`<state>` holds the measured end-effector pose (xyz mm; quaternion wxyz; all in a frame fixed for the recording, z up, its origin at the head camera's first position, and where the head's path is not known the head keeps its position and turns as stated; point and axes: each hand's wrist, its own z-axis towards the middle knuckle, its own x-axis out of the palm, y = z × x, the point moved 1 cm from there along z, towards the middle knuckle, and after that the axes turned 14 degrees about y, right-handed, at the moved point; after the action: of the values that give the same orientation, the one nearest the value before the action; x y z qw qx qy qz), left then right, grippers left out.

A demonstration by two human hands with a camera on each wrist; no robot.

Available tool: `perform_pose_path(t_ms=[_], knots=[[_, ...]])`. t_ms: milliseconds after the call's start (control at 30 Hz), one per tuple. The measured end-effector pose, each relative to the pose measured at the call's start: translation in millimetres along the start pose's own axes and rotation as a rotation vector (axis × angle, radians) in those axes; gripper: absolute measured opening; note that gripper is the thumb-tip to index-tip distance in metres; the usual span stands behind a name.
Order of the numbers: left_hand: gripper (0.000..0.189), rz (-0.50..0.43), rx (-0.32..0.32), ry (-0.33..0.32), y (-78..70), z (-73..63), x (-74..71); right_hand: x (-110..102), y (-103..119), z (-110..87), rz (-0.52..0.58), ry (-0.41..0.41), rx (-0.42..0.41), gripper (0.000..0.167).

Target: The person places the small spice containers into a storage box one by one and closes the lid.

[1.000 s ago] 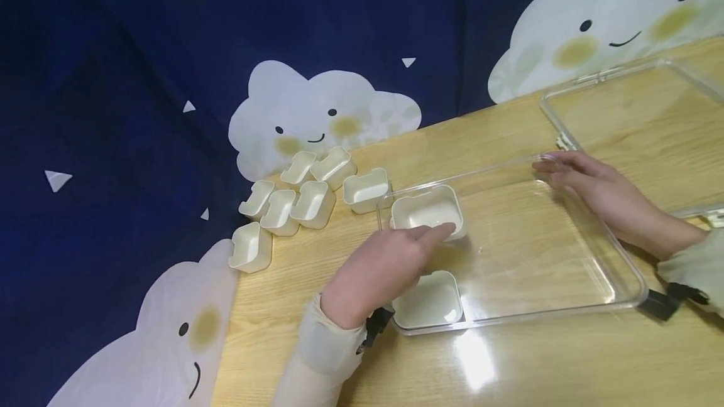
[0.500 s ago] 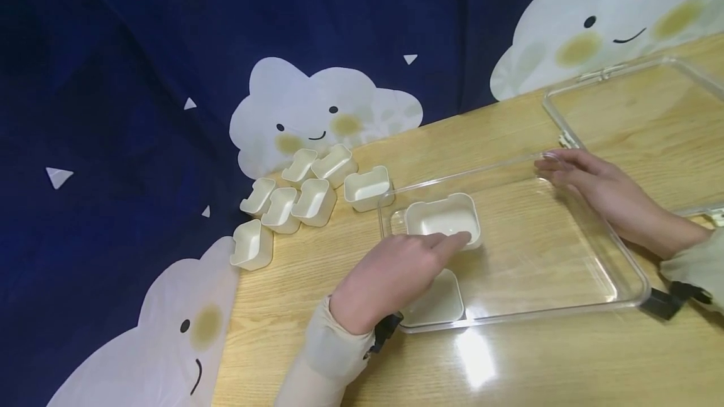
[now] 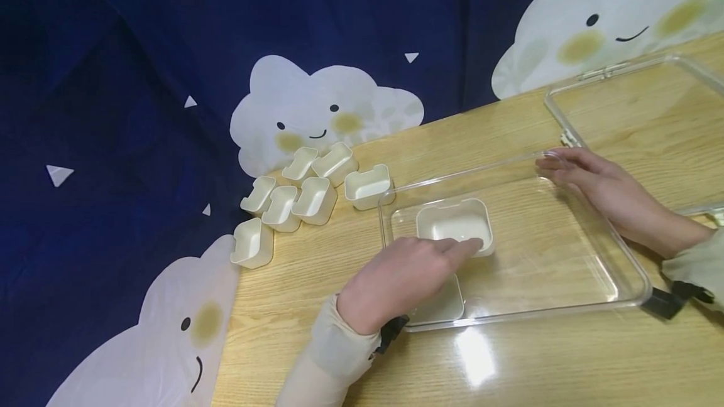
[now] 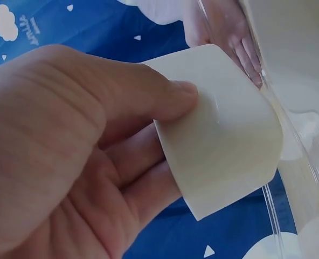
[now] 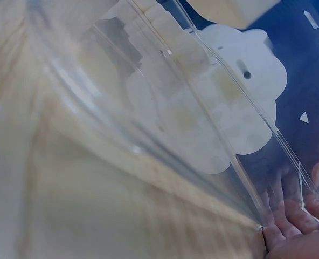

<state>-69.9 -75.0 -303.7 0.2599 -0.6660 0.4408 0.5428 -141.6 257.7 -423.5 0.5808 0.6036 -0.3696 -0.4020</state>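
In the head view my left hand (image 3: 398,278) pinches the near wall of a small cream plastic bin (image 3: 452,217) with a notched rim. The left wrist view shows the thumb pressed on one side of this bin (image 4: 224,129) and the fingers behind it. It is within the large clear plastic box (image 3: 543,256); whether it touches the floor is unclear. A second cream bin (image 3: 444,306) sits in the near left corner, partly hidden by the left hand. My right hand (image 3: 616,200) rests against the box's right wall by the far corner, fingers fairly straight.
Several notched cream bins (image 3: 313,196) stand in a group at the table's far left. One bin (image 3: 367,187) stands just outside the box's far left corner. A clear lid with clips (image 3: 557,119) lies at right. A blue curtain (image 3: 170,49) with clouds hangs behind the table.
My left hand has moved the pinched bin rightward and slightly nearer inside the clear box, away from its left wall. The right hand stays at the box's right wall.
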Motion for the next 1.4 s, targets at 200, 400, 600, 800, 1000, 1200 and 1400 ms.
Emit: perform_pose_path(t_ms=[200, 400, 600, 800, 1000, 1200, 1400], knots=[[0.046, 0.032, 0.015, -0.006, -2.5, -1.5, -1.1, 1.0, 0.3, -0.3, -0.007, -0.001, 0.006, 0.036], [0.049, 0.014, 0.062, -0.089, 3.8, -1.9, -2.1, -0.3, 0.2, 0.0, 0.003, 0.001, 0.001, 0.035], [0.049, -0.079, 0.066, -0.083, 8.7, 0.1, -0.9, -0.5, 0.0, 0.0, 0.043, -0.004, -0.011, 0.033], [0.053, -0.021, 0.066, 0.015, -2.0, -0.7, -3.9, 0.2, 0.3, -0.6, 0.04, -0.005, -0.002, 0.035], [0.046, 0.012, 0.066, 0.035, -17.5, -2.8, -9.8, -0.2, 0.8, -0.7, -0.001, 0.001, 0.011, 0.037], [0.035, 0.025, 0.065, 0.062, -28.1, -4.0, -12.4, 1.3, 0.6, 0.0, 0.025, 0.005, -0.013, 0.034], [0.032, 0.078, 0.072, 0.058, -36.2, -3.7, -12.5, 0.3, 0.7, -0.3, -0.01, -0.001, 0.008, 0.034]])
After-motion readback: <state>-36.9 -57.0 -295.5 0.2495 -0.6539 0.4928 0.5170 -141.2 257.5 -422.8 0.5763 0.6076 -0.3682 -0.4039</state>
